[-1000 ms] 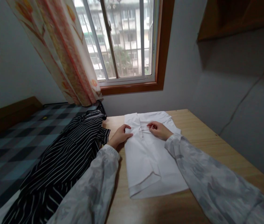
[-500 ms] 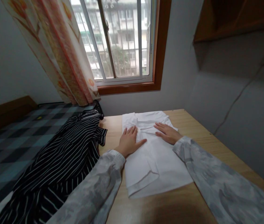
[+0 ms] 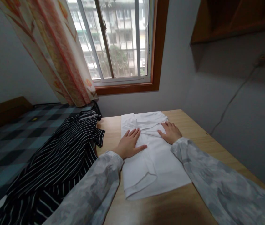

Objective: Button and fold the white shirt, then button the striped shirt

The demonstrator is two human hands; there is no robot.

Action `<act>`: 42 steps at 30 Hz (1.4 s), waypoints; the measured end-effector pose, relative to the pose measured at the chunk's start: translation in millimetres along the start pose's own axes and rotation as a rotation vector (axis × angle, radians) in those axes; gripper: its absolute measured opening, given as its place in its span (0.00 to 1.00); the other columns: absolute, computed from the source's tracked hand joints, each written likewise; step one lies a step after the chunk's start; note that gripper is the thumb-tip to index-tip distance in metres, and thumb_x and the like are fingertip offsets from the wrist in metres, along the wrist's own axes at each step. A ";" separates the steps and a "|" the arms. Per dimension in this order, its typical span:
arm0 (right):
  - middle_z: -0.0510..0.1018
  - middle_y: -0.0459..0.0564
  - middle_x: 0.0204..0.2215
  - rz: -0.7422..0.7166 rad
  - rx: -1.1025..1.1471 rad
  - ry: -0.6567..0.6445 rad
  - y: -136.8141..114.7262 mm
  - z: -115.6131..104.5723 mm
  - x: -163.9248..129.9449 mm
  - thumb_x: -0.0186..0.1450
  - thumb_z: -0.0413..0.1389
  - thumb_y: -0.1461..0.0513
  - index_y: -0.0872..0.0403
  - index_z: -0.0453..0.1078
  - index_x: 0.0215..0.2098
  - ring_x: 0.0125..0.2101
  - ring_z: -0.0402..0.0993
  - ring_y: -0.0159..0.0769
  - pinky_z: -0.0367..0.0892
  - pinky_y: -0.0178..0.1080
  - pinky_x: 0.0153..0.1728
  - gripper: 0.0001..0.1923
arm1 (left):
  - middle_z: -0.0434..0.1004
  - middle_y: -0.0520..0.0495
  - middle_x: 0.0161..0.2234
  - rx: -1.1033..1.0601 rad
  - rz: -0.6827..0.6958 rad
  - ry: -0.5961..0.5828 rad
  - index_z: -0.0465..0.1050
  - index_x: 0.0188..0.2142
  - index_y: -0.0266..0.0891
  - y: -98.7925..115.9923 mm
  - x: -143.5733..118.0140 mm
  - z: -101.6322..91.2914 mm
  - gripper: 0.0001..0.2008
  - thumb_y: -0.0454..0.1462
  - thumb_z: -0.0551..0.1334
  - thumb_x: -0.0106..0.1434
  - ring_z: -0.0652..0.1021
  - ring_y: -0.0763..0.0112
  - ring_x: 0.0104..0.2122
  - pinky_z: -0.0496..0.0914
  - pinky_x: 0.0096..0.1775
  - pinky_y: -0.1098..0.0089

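A white shirt (image 3: 162, 165), folded into a long rectangle, lies on the light wooden table (image 3: 137, 211). Creases run across its far half, and a folded-over sleeve or flap shows near its front end. My left hand (image 3: 129, 144) rests flat on the shirt's left side, fingers stretched out and thumb pointing right. On the right edge of the shirt, farther up, my right hand (image 3: 170, 132) presses down with fingers spread and a little bent. Neither hand grips the cloth visibly.
To the left, a black garment with white stripes (image 3: 59, 159) is spread over a bed with a checked cover (image 3: 7, 147). A window (image 3: 120, 47) with a flowered curtain (image 3: 59, 56) stands behind. A wooden shelf (image 3: 231, 31) hangs on the right wall, near a cable (image 3: 231, 103).
My right hand has slid right toward the shirt's edge, its fingers bending slightly. My left hand stays flat in nearly the same spot. The whole view has shifted a little.
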State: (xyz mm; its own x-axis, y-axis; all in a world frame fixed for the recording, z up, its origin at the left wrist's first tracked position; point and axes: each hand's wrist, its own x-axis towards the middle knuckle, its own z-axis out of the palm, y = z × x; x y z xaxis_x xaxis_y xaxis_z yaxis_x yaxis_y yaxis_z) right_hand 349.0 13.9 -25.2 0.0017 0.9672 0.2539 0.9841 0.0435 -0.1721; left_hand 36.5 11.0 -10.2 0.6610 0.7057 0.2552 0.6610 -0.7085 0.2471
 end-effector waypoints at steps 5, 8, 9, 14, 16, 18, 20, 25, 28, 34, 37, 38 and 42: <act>0.80 0.64 0.54 -0.087 -0.056 0.045 6.3 -23.7 -0.9 0.75 0.56 0.48 0.54 0.78 0.54 0.56 0.74 0.54 0.64 0.47 0.57 0.21 | 0.56 0.36 0.78 0.004 0.055 -0.110 0.58 0.78 0.43 0.0 -3.0 -15.3 0.47 0.67 0.58 0.71 0.61 0.47 0.77 0.47 0.76 0.46; 0.84 0.57 0.43 -0.142 -0.057 0.021 18.0 -31.8 -3.1 0.74 0.55 0.53 0.52 0.79 0.43 0.45 0.78 0.47 0.65 0.43 0.46 0.14 | 0.55 0.36 0.79 0.018 0.101 -0.175 0.54 0.79 0.42 0.3 -6.6 -25.5 0.49 0.68 0.57 0.71 0.60 0.48 0.77 0.48 0.77 0.46; 0.84 0.55 0.39 -0.142 -0.047 0.006 22.7 -33.3 -4.2 0.73 0.55 0.54 0.51 0.78 0.39 0.41 0.78 0.45 0.63 0.42 0.42 0.13 | 0.54 0.36 0.79 0.023 0.117 -0.192 0.53 0.79 0.42 0.3 -7.9 -28.1 0.50 0.68 0.57 0.71 0.59 0.48 0.77 0.47 0.77 0.46; 0.83 0.54 0.35 -0.162 -0.027 0.080 49.4 -32.6 5.4 0.71 0.56 0.56 0.51 0.74 0.30 0.38 0.76 0.44 0.63 0.42 0.40 0.13 | 0.52 0.37 0.79 0.053 0.175 -0.246 0.50 0.80 0.42 0.8 -11.7 -32.0 0.50 0.68 0.56 0.71 0.57 0.48 0.78 0.47 0.77 0.46; 0.83 0.57 0.42 -0.164 0.008 0.168 58.1 -26.5 18.8 0.70 0.57 0.58 0.52 0.75 0.37 0.45 0.76 0.47 0.66 0.42 0.48 0.07 | 0.50 0.36 0.80 0.063 0.188 -0.248 0.48 0.81 0.41 1.3 -12.2 -30.4 0.52 0.68 0.56 0.71 0.56 0.46 0.78 0.47 0.77 0.44; 0.81 0.60 0.48 -0.081 0.035 0.207 63.1 -16.4 34.2 0.69 0.59 0.57 0.53 0.75 0.44 0.51 0.75 0.51 0.67 0.44 0.53 0.09 | 0.49 0.36 0.80 0.070 0.202 -0.250 0.47 0.81 0.42 2.1 -12.5 -28.8 0.53 0.69 0.57 0.70 0.56 0.44 0.78 0.48 0.76 0.44; 0.80 0.65 0.51 0.082 0.051 0.204 64.2 -5.0 48.4 0.68 0.62 0.52 0.55 0.74 0.50 0.53 0.75 0.55 0.68 0.47 0.55 0.19 | 0.48 0.36 0.80 0.075 0.213 -0.259 0.47 0.81 0.42 3.2 -13.0 -28.0 0.54 0.69 0.57 0.69 0.55 0.42 0.78 0.48 0.76 0.43; 0.83 0.61 0.49 0.297 0.262 0.089 64.5 7.3 70.0 0.68 0.61 0.56 0.53 0.74 0.53 0.47 0.79 0.49 0.70 0.43 0.46 0.17 | 0.48 0.35 0.80 0.077 0.214 -0.280 0.48 0.81 0.40 5.0 -14.5 -30.1 0.54 0.69 0.58 0.69 0.55 0.42 0.78 0.48 0.76 0.42; 0.84 0.51 0.39 0.223 0.382 0.028 74.4 2.4 68.4 0.62 0.60 0.64 0.51 0.76 0.46 0.39 0.78 0.42 0.67 0.37 0.38 0.14 | 0.49 0.36 0.80 0.058 0.236 -0.292 0.48 0.81 0.43 1.5 -14.8 -36.0 0.54 0.68 0.60 0.68 0.55 0.44 0.79 0.47 0.77 0.43; 0.77 0.45 0.28 0.195 0.602 -0.081 102.4 -9.9 18.2 0.54 0.63 0.62 0.52 0.71 0.35 0.30 0.72 0.37 0.63 0.35 0.31 0.11 | 0.57 0.42 0.78 0.008 0.319 -0.395 0.56 0.78 0.49 -17.8 -2.3 -61.9 0.35 0.56 0.57 0.78 0.59 0.53 0.78 0.49 0.76 0.47; 0.75 0.44 0.26 0.113 0.642 -0.169 104.1 -20.6 -15.2 0.53 0.65 0.60 0.51 0.69 0.31 0.29 0.69 0.36 0.62 0.35 0.30 0.11 | 0.61 0.44 0.77 0.103 0.342 -0.456 0.63 0.75 0.48 -27.5 13.9 -73.0 0.31 0.49 0.60 0.76 0.61 0.53 0.77 0.51 0.76 0.48; 0.75 0.43 0.26 0.091 0.646 -0.213 102.4 -24.8 -24.0 0.53 0.65 0.59 0.51 0.69 0.31 0.29 0.69 0.35 0.62 0.35 0.30 0.11 | 0.62 0.44 0.77 0.153 0.354 -0.464 0.65 0.75 0.48 -29.3 19.4 -75.6 0.31 0.46 0.62 0.74 0.62 0.52 0.77 0.51 0.76 0.48; 0.76 0.44 0.24 0.066 0.615 -0.409 90.8 -41.6 -40.5 0.54 0.68 0.58 0.52 0.69 0.31 0.26 0.70 0.34 0.61 0.35 0.28 0.13 | 0.64 0.45 0.76 0.319 0.451 -0.398 0.67 0.73 0.49 -23.8 32.7 -81.6 0.34 0.38 0.65 0.67 0.65 0.53 0.75 0.54 0.75 0.50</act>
State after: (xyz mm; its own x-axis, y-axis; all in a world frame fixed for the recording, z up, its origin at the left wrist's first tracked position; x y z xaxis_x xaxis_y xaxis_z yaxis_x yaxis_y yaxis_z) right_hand 445.7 -31.7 -11.5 -0.1272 0.9833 -0.1299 0.7072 -0.0019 -0.7070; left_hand 13.4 50.5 68.6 0.9365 0.3330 -0.1098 0.3220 -0.9407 -0.1066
